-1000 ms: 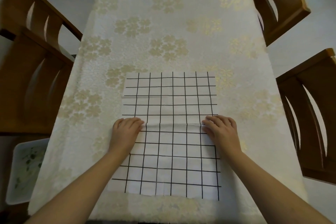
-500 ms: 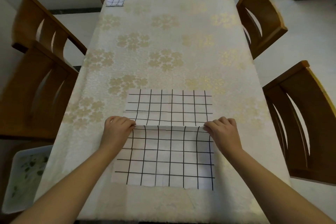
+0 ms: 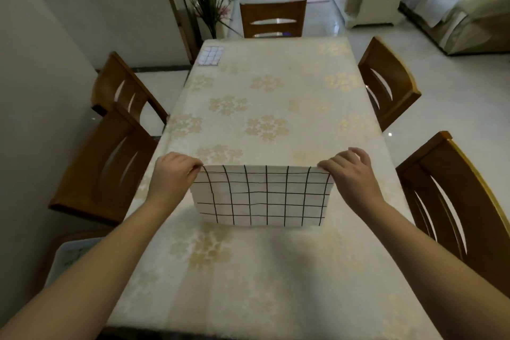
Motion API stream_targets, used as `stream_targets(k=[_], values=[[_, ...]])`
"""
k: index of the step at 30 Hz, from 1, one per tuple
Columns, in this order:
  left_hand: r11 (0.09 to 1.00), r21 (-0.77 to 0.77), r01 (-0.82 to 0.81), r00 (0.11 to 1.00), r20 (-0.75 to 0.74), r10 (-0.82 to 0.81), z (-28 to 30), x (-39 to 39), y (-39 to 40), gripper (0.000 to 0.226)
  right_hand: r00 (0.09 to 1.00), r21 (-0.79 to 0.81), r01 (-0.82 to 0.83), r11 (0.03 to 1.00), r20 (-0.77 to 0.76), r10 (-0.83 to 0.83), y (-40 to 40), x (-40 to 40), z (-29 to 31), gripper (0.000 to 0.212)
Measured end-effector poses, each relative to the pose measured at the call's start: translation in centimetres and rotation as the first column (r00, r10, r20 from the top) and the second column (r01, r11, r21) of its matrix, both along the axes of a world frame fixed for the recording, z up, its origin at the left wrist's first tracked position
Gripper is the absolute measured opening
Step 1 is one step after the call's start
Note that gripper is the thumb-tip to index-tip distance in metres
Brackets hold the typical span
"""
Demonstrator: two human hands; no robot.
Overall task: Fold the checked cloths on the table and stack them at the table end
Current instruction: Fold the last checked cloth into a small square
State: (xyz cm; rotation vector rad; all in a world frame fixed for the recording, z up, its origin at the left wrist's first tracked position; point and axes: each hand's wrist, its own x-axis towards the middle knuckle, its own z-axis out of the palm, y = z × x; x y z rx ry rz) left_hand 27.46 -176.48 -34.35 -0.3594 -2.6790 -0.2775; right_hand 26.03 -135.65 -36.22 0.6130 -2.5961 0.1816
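A white cloth with a black grid [image 3: 262, 196] hangs doubled over above the middle of the table, lifted off the tablecloth. My left hand [image 3: 172, 174] pinches its upper left corner and my right hand [image 3: 350, 174] pinches its upper right corner, holding the folded edge taut between them. A small folded checked cloth [image 3: 211, 56] lies at the far left corner of the table [image 3: 276, 96].
Wooden chairs stand along the left side [image 3: 110, 163], the right side [image 3: 386, 83] and the far end [image 3: 273, 19]. A white tray [image 3: 71, 257] sits low at the left near the table's near corner. A potted plant [image 3: 205, 0] stands beyond the far left corner.
Both hands gripped the cloth at its middle crease and raised it off the table, so it now hangs folded in half. The view tilted up and shows the whole table.
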Motion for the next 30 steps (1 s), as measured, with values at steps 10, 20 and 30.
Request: stream_targets(k=[10,20,30], values=[[0.996,0.088,-0.035,0.987,-0.154,0.048,2.9,4.5,-0.8,0.016,0.985,-0.096,-0.060,0.994,-0.166,0.044,-1.0,4.3,3.8,0.018],[0.989,0.147,0.029,0.990,0.132,-0.048,-9.5,11.2,-2.6,0.020,0.994,-0.109,0.112,0.988,0.018,-0.110,-3.2,13.4,-6.7,0.031],[0.990,-0.053,0.132,0.880,0.465,-0.092,-16.7,15.7,-3.6,0.034,0.836,0.065,0.265,0.962,0.482,-0.263,-7.0,20.9,-14.6,0.037]])
